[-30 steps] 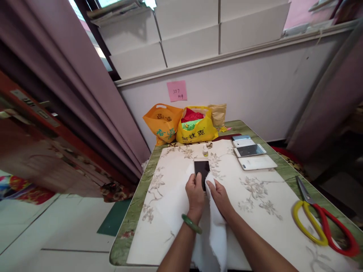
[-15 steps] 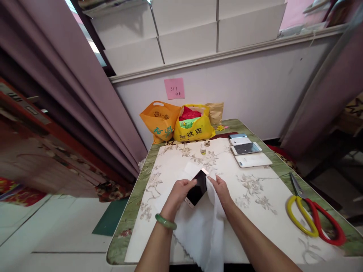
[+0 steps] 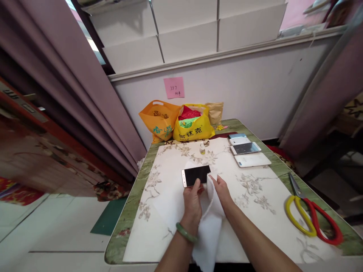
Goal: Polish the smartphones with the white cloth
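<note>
A smartphone [image 3: 195,175] with a dark screen and pale frame lies sideways in my left hand [image 3: 193,198]; the thumb rests on its lower edge and the fingers go behind it. My right hand [image 3: 221,190] pinches a white cloth [image 3: 211,223] at the phone's right end, covering that end. The cloth hangs down between my forearms toward the table's front edge. A white sheet [image 3: 170,200] lies flat on the table beneath my hands. Just beyond the phone stands a small bottle [image 3: 202,148] with yellowish liquid.
Several phones [image 3: 246,148] lie in a row at the back right. Scissors [image 3: 307,215] with yellow and red handles lie at the right edge. An orange bag [image 3: 160,122], a yellow bag [image 3: 194,130] and a brown paper pouch [image 3: 215,112] stand at the back of the green-edged table [image 3: 117,230].
The phone has turned from a slanted position to lying sideways. My left hand has moved from its left side to beneath it. The right hand still holds the cloth at its right end.
</note>
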The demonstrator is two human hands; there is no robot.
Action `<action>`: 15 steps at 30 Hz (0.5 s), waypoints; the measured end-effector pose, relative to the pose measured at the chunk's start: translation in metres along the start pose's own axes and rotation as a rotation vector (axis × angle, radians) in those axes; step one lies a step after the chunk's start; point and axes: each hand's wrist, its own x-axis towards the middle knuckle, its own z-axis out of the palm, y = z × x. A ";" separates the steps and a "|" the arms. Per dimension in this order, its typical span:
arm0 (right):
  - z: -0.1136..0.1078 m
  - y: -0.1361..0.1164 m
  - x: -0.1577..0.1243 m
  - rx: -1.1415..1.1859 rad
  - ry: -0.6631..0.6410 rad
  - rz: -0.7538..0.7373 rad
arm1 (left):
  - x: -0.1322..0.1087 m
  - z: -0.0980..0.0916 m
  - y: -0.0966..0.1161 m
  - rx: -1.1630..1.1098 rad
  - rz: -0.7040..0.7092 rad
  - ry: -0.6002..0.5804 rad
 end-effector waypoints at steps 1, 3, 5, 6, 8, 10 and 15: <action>0.000 0.001 0.000 -0.020 -0.012 -0.019 | 0.001 0.000 0.000 0.015 0.003 0.015; 0.001 0.002 -0.001 -0.047 -0.022 -0.039 | 0.003 -0.004 0.006 0.055 -0.005 0.014; 0.002 0.001 -0.001 -0.058 -0.015 -0.033 | 0.004 -0.010 0.017 0.103 -0.024 -0.004; 0.002 0.000 -0.001 -0.058 -0.005 -0.026 | 0.004 -0.013 0.022 0.115 -0.025 -0.015; 0.002 -0.001 0.000 -0.034 0.004 -0.007 | 0.002 -0.017 0.029 0.105 -0.030 -0.034; 0.002 -0.002 0.000 -0.003 0.018 0.018 | -0.001 -0.021 0.031 0.069 -0.038 -0.032; -0.004 -0.005 -0.002 0.071 0.120 0.062 | 0.001 -0.034 0.034 -0.053 0.070 0.131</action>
